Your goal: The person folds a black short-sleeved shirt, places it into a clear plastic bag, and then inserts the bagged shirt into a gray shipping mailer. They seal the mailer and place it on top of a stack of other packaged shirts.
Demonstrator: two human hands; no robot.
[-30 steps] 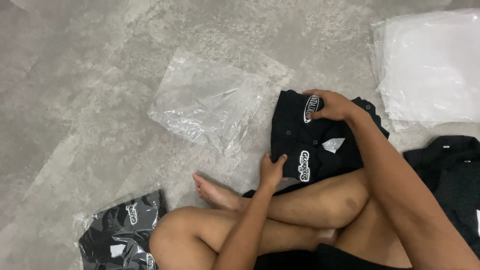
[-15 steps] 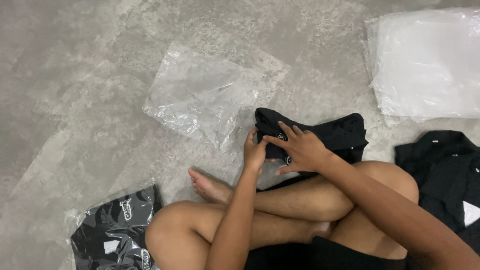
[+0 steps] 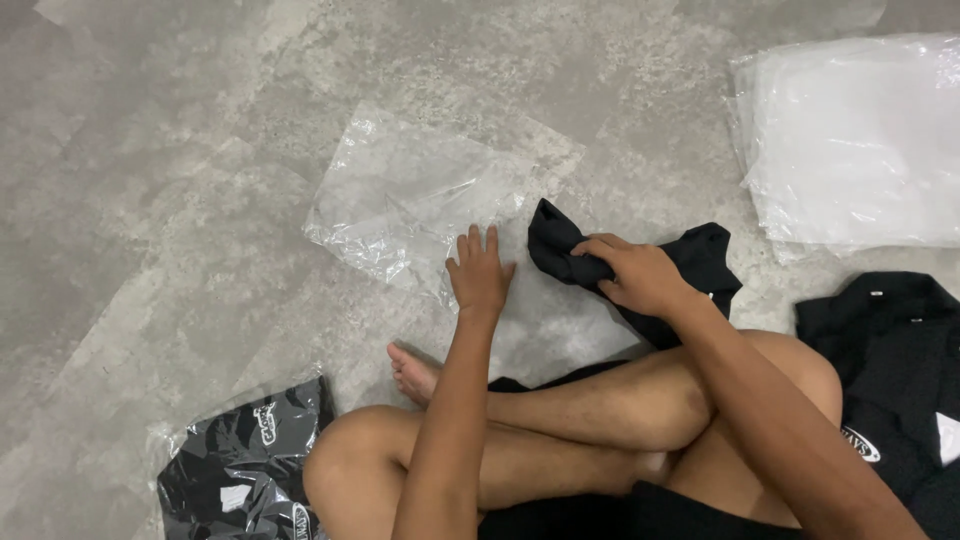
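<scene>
I sit cross-legged on a grey floor. My right hand (image 3: 638, 274) grips a folded black garment (image 3: 700, 262) lying just beyond my knee, its near end bunched under my fingers. My left hand (image 3: 479, 270) lies flat, fingers together, on the near edge of a clear plastic bag (image 3: 410, 196) spread on the floor to the left of the garment. The garment's left tip touches the bag's edge.
A stack of clear plastic bags (image 3: 860, 140) lies at the upper right. More black garments (image 3: 895, 350) are heaped at the right by my leg. A bagged black garment (image 3: 245, 465) rests at the lower left. My bare foot (image 3: 412, 372) points left.
The garment has been folded smaller and slid left toward the clear bag. My left hand left the garment and now presses on the bag's edge; my right hand keeps hold.
</scene>
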